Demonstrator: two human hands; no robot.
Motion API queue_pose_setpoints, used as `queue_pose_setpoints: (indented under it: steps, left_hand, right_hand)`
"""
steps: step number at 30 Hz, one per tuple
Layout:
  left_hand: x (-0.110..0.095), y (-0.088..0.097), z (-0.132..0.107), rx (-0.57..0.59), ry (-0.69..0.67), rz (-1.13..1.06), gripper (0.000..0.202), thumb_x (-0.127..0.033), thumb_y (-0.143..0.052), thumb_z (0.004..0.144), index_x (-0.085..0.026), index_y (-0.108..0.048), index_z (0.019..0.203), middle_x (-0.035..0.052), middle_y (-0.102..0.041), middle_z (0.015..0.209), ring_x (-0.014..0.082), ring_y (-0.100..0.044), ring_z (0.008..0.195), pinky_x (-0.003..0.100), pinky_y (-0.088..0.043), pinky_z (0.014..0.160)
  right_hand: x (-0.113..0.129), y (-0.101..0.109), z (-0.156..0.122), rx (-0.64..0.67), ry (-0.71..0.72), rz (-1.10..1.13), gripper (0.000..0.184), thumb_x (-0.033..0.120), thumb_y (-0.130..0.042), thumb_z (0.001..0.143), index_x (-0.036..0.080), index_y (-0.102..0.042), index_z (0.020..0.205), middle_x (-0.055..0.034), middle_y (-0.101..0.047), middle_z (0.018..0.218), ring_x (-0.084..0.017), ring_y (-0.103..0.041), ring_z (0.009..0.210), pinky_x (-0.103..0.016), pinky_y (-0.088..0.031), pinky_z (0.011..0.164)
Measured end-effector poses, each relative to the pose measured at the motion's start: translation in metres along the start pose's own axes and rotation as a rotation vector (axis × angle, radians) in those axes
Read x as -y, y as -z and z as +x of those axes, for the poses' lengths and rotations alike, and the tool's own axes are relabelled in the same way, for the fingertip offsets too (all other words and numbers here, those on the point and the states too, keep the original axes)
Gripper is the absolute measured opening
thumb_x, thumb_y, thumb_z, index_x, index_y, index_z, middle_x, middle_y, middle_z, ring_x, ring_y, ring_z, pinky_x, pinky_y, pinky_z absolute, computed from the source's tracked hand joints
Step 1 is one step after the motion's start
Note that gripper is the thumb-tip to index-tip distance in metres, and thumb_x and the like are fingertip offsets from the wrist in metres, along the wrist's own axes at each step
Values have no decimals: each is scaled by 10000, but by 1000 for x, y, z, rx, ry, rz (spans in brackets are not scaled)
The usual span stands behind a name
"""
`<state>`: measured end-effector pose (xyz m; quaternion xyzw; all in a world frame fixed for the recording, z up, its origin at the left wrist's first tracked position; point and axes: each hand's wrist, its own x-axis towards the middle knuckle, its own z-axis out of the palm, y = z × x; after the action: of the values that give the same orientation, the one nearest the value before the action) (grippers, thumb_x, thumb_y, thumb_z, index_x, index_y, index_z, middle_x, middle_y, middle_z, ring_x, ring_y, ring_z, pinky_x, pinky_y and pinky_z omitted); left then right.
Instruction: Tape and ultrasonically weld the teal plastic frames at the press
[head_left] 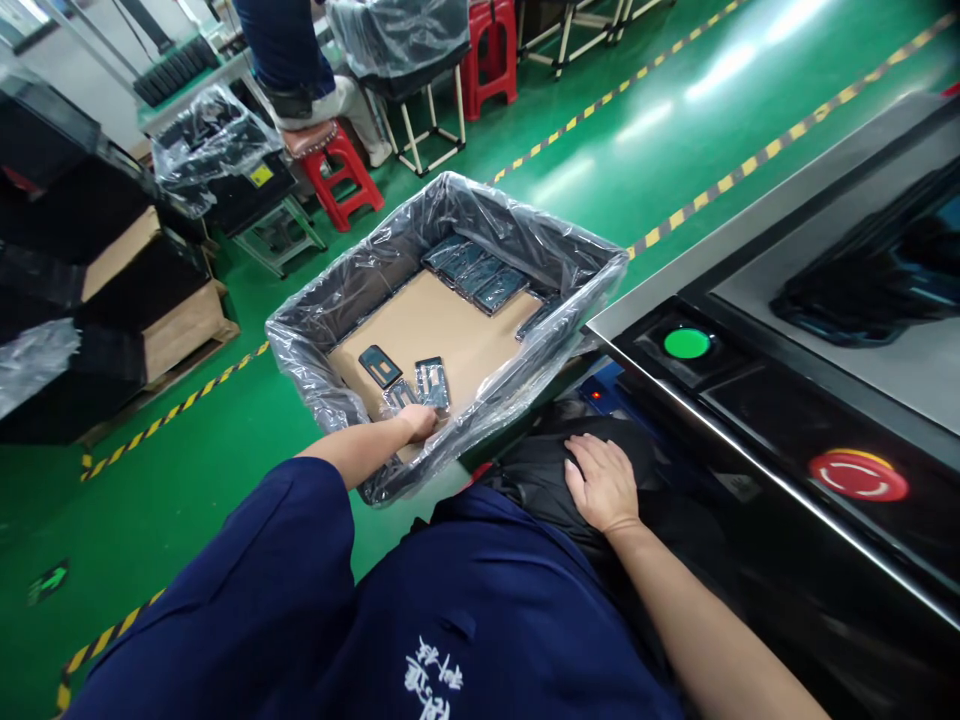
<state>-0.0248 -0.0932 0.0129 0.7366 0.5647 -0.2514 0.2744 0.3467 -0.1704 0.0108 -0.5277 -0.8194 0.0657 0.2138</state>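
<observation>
My left hand (421,422) reaches down into a black bin lined with clear plastic (330,385). Its fingers are closed at the lower end of a dark, flat, phone-shaped part in clear film (432,382); the fingertips are partly hidden. Just left of that lies a second wrapped part (400,395), and a third phone-shaped part (380,367) sits farther up on the brown cardboard sheet (405,320). Along the bin's far side several similar wrapped parts (480,275) are lined up. My right hand (604,480) rests flat on my dark trouser leg, fingers stretched out, holding nothing.
To the right stands a machine with a metal edge, a lit green button (687,343) and a red emergency stop (859,474). Black bins (67,290) are stacked at left. Beyond, a person (289,60) sits on a red stool (341,180) by another plastic-covered bin (401,35).
</observation>
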Motion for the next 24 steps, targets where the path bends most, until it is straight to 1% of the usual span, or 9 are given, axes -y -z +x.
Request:
queue_pose_setpoints:
  steps: [4, 8, 16, 20, 24]
  left_hand:
    - [6, 10, 7, -47, 74, 53, 337, -365, -570, 922, -165, -583, 1193, 94, -599, 1201, 207, -608, 1031, 422, -530, 879]
    - [3, 16, 16, -90, 50, 61, 333, -361, -570, 922, -172, -584, 1195, 96, -588, 1227, 213, -598, 1059, 429, -522, 897]
    - [-9, 10, 25, -52, -25, 33, 354, -367, -547, 936, -187, -562, 1239, 95, -598, 1209, 207, -608, 1040, 426, -523, 897]
    - [-11, 11, 28, -38, -7, 18, 348, -371, -560, 928, -175, -574, 1214, 93, -599, 1204, 207, -610, 1029, 420, -531, 880]
    - [-12, 15, 29, -56, 27, 5, 355, -369, -570, 922, -167, -572, 1214, 96, -592, 1218, 214, -604, 1045, 430, -527, 887]
  right_hand:
    - [-1, -1, -1, -3, 0, -3, 321, 297, -453, 922, 186, -642, 1157, -93, -661, 1181, -261, -549, 1183, -431, -301, 1096]
    - [-2, -2, 0, 1, 6, -2, 320, 299, -448, 925, 180, -634, 1157, -95, -657, 1186, -257, -542, 1189, -429, -301, 1095]
    - [-1, -1, -1, 4, -3, 1, 334, 286, -465, 910, 179, -639, 1175, -92, -654, 1187, -252, -533, 1195, -422, -291, 1106]
    - [0, -1, 0, 2, 2, 4, 328, 290, -460, 918, 168, -648, 1158, -95, -658, 1183, -254, -538, 1193, -423, -293, 1106]
    - [0, -1, 0, 5, 6, 4, 317, 289, -464, 922, 162, -644, 1149, -99, -657, 1185, -253, -539, 1193, -424, -298, 1100]
